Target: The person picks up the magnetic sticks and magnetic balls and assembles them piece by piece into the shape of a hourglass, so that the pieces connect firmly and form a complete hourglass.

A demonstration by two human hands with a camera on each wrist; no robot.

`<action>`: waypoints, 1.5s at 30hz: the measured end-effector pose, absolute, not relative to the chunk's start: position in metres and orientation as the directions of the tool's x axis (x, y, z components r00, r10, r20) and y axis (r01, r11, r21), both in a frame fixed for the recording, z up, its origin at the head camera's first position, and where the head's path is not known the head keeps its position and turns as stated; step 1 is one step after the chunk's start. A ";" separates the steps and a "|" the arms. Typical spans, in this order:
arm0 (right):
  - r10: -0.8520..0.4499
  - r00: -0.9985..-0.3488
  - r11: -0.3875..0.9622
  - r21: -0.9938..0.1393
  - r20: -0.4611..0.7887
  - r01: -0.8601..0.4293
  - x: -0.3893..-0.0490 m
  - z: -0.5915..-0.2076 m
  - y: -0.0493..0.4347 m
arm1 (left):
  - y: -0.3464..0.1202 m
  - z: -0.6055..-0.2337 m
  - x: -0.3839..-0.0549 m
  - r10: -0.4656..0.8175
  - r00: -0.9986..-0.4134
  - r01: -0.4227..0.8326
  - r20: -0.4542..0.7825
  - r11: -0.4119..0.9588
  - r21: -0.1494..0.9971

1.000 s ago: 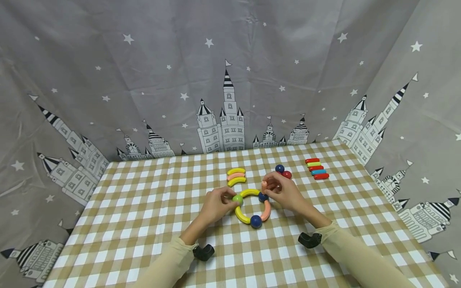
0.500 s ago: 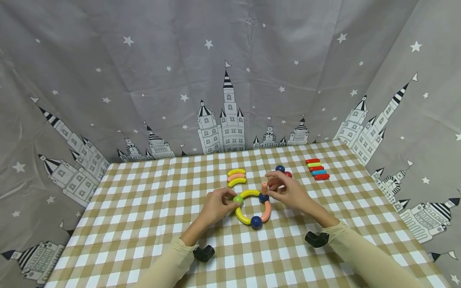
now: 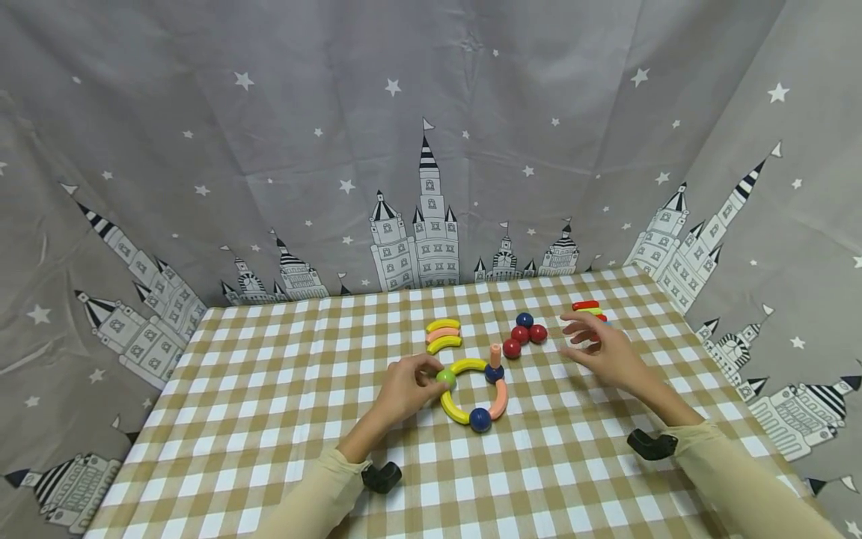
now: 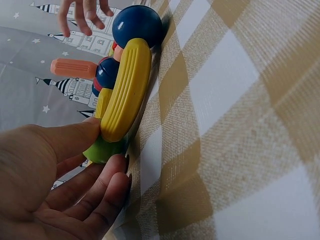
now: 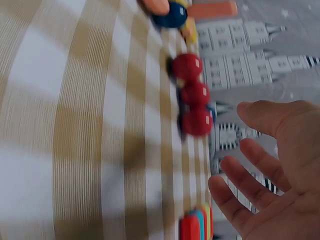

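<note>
A ring of curved magnetic sticks and balls lies on the checked cloth. My left hand (image 3: 405, 387) pinches its green ball (image 3: 446, 379) between thumb and fingers. Two yellow curved sticks (image 4: 127, 90) run from that ball, each to a dark blue ball; a peach curved stick (image 3: 499, 400) links the near blue ball (image 3: 480, 419) and the far blue ball (image 3: 494, 373). On the far one a straight peach stick (image 3: 495, 355) stands upright. My right hand (image 3: 601, 349) is in the air with spread, relaxed fingers, holding nothing, beside the straight sticks (image 3: 586, 305) and partly covering them.
Three red balls (image 3: 520, 335) and a blue ball (image 3: 524, 320) cluster behind the ring, to its right. Two yellow curved sticks (image 3: 444, 344) and a peach one (image 3: 442, 333) lie behind it. A grey curtain (image 3: 303, 150) printed with castles surrounds the table.
My right hand has let go of the upright peach stick and moved right toward the straight sticks, uncovering the red balls. The left hand stays at the green ball.
</note>
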State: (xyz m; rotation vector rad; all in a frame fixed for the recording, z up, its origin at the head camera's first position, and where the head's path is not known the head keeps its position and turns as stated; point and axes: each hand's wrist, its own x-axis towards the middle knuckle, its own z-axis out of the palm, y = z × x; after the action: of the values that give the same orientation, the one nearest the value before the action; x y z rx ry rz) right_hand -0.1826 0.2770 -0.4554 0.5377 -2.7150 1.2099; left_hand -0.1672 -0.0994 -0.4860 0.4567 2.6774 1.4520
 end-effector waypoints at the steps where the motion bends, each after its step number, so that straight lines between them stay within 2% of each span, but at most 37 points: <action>1: -0.268 -0.927 0.620 -0.689 0.263 -0.375 -0.182 -0.455 0.283 | -0.100 -0.486 -0.167 0.286 -0.954 0.228 0.086 0.512 0.828; 10: -0.226 -0.905 0.696 -0.590 0.360 -0.409 -0.186 -0.459 0.321 | -0.100 -0.487 -0.167 0.285 -0.955 0.227 0.086 0.507 0.832; 19: -0.177 -0.947 0.741 -0.596 0.269 -0.308 -0.196 -0.471 0.348 | -0.100 -0.487 -0.166 0.297 -0.951 0.232 0.087 0.497 0.836; 30: -0.168 -0.966 0.786 -0.565 0.199 -0.253 -0.208 -0.483 0.350 | -0.101 -0.489 -0.167 0.293 -0.952 0.234 0.090 0.503 0.832; 39: -0.176 -0.960 0.814 -0.516 0.219 -0.266 -0.213 -0.489 0.351 | -0.101 -0.487 -0.167 0.299 -0.950 0.235 0.085 0.512 0.826; 45: -0.191 -0.963 0.803 -0.535 0.188 -0.264 -0.213 -0.488 0.349 | -0.101 -0.487 -0.168 0.295 -0.951 0.235 0.087 0.517 0.823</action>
State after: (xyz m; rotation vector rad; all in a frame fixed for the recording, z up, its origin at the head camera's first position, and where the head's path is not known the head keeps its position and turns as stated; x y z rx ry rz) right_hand -0.2131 0.3488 -0.4881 0.3623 -2.8630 0.8768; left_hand -0.1677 -0.1006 -0.4874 0.4694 2.6792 1.4391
